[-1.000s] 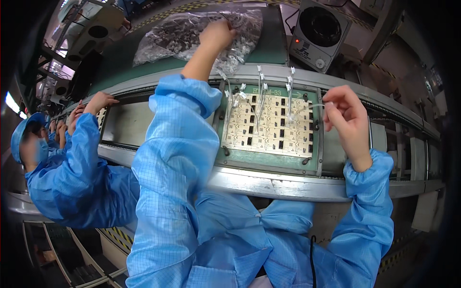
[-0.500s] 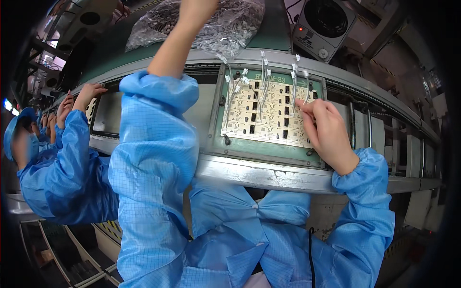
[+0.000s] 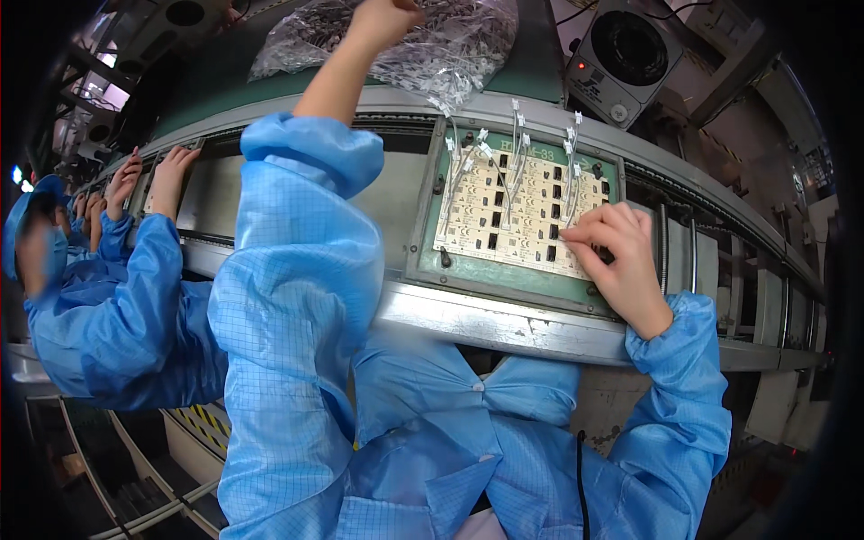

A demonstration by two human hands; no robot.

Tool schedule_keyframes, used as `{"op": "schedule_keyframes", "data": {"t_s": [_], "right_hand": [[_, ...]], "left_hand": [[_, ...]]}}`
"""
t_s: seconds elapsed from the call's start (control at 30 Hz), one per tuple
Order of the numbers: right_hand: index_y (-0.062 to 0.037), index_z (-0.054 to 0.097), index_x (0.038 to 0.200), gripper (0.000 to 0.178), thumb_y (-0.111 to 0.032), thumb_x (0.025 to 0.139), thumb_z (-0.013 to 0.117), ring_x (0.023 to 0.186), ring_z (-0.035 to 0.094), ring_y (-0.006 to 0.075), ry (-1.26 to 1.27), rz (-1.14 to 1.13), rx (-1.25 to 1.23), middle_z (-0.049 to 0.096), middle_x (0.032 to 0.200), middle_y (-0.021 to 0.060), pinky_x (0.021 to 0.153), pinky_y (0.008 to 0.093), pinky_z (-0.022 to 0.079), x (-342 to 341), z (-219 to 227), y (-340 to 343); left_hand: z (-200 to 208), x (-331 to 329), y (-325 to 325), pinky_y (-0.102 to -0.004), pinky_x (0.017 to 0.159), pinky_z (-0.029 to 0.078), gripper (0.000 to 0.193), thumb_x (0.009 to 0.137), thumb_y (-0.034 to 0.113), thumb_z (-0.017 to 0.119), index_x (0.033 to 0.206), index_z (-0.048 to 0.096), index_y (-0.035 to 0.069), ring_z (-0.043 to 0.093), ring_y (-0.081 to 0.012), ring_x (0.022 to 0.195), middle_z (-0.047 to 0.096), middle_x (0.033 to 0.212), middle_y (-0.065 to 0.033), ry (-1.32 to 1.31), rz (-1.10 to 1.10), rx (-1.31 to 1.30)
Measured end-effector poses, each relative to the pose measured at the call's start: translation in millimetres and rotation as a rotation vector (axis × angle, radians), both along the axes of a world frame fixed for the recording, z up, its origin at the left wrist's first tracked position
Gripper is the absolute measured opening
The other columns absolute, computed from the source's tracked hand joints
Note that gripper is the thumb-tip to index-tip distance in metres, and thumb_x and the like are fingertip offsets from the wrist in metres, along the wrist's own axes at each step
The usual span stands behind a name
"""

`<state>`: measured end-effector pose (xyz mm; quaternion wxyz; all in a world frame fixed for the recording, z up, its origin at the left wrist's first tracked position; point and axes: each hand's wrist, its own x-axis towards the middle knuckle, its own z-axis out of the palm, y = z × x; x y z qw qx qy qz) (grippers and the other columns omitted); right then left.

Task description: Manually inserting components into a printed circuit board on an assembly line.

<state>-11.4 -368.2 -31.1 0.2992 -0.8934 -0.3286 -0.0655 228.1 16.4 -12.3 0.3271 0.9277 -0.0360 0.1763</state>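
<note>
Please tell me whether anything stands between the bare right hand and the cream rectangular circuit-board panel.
Nothing visible does. The bare right hand has its fingertips on or just above the cream rectangular circuit-board panel; the nearest thin pale wires with white plugs stand beyond those fingertips.

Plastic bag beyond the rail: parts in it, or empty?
Not empty: many small white connectors show in the clear plastic bag, by the left hand. How full, I cannot tell.
</note>
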Motion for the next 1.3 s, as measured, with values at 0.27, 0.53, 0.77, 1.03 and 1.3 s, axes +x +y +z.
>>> {"op": "schedule_keyframes", "data": {"t_s": [0.27, 0.53, 0.77, 1.03, 1.3], "right_hand": [[-0.0065, 0.073, 0.104, 0.026, -0.001, 0.079, 0.07, 0.094, 0.058, 0.0244, -0.218, 0.132, -0.15, 0.063, 0.095, 0.0049, 0.099, 0.0464, 0.035, -11, 7, -6], [-0.0046, 0.071, 0.096, 0.018, 0.001, 0.079, 0.071, 0.088, 0.058, 0.0235, -0.103, 0.134, -0.002, 0.063, 0.089, 0.0048, 0.094, 0.042, 0.037, 2, -8, -7], [-0.0061, 0.065, 0.085, 0.01, -0.001, 0.08, 0.072, 0.086, 0.056, 0.0219, -0.069, 0.057, -0.039, 0.061, 0.085, 0.0036, 0.094, 0.0377, 0.034, 3, 1, 3], [-0.0061, 0.066, 0.084, 0.009, -0.004, 0.08, 0.073, 0.085, 0.056, 0.0211, 0.08, 0.056, 0.009, 0.061, 0.085, 0.0028, 0.093, 0.0359, 0.033, 5, 4, 1], [-0.0052, 0.068, 0.084, 0.007, -0.005, 0.08, 0.073, 0.085, 0.056, 0.0199, 0.059, -0.001, 0.041, 0.062, 0.084, 0.0027, 0.094, 0.0351, 0.033, 1, -3, -1]], "left_hand": [[-7, -9, 32, -0.0346, 0.081, 0.053, 0.032, 0.081, 0.02, 0.071, 0.112, 0.074, 0.013, 0.07, -0.0242, 0.09, 0.074, 0.097, -0.0106, -0.151, 0.077, 0.073], [-36, 3, 46, -0.0412, 0.087, 0.054, 0.035, 0.086, 0.013, 0.064, 0.119, 0.071, 0.023, 0.067, -0.0295, 0.103, 0.068, 0.115, -0.009, -0.115, 0.118, 0.475], [-48, 23, 47, -0.0413, 0.086, 0.054, 0.026, 0.088, 0.021, 0.067, 0.113, 0.072, 0.024, 0.069, -0.0271, 0.099, 0.071, 0.106, -0.0068, -0.176, 0.063, 0.567], [-33, 37, 77, -0.0319, 0.062, 0.051, 0.022, 0.09, 0.018, 0.069, 0.103, 0.074, 0.0, 0.068, -0.0167, 0.069, 0.073, 0.077, -0.0084, -0.037, -0.103, -0.309], [41, -13, 27, -0.0267, 0.067, 0.054, 0.021, 0.096, 0.014, 0.063, 0.11, 0.065, -0.001, 0.067, -0.0148, 0.076, 0.071, 0.092, -0.0093, -0.196, -0.049, -0.586]]}}
